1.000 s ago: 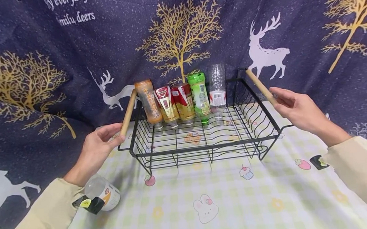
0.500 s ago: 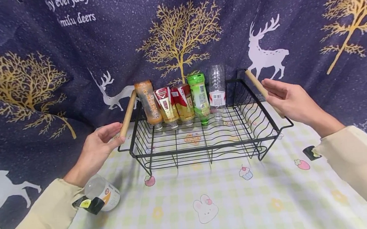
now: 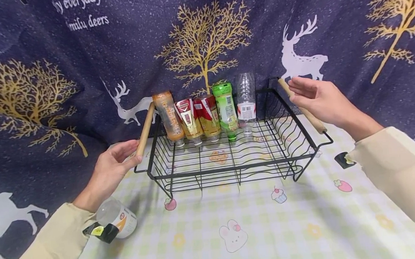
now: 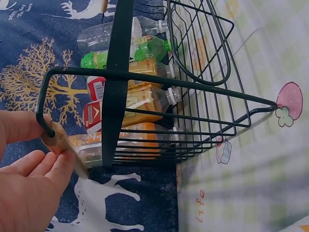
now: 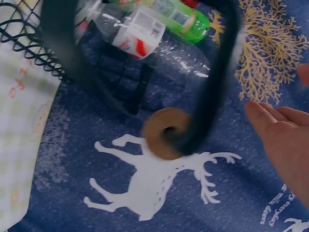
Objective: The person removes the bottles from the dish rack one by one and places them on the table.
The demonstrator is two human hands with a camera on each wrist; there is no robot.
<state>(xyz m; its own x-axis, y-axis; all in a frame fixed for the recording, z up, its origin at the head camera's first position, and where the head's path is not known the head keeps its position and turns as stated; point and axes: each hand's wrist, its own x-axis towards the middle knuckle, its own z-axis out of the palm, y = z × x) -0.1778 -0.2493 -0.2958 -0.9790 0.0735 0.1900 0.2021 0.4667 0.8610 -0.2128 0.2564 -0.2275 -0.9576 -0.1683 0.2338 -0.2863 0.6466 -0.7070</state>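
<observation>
A black wire dish rack (image 3: 192,172) with wooden side handles stands on the table. My left hand (image 3: 112,167) pinches the near end of the left wooden handle (image 4: 60,141), thumb on one side and fingers on the other. By the right wooden handle (image 3: 312,120), my right hand (image 3: 327,101) is raised with straight fingers. The right wrist view shows it apart from that handle's round end (image 5: 164,130). Along the rack's back, upside down, lean an orange-labelled bottle (image 3: 169,116), two red-and-gold bottles (image 3: 189,120), a green bottle (image 3: 225,109) and a clear bottle (image 3: 246,110).
A clear container with a white label (image 3: 126,223) sits on the table beside my left wrist. A checked cloth (image 3: 265,230) covers the table. Close behind the rack hangs a dark blue curtain (image 3: 136,43) printed with deer and gold trees.
My right hand has come off the near part of the right handle and moved up and to the left, its fingers straightening. The left hand, rack and bottles stay essentially in place.
</observation>
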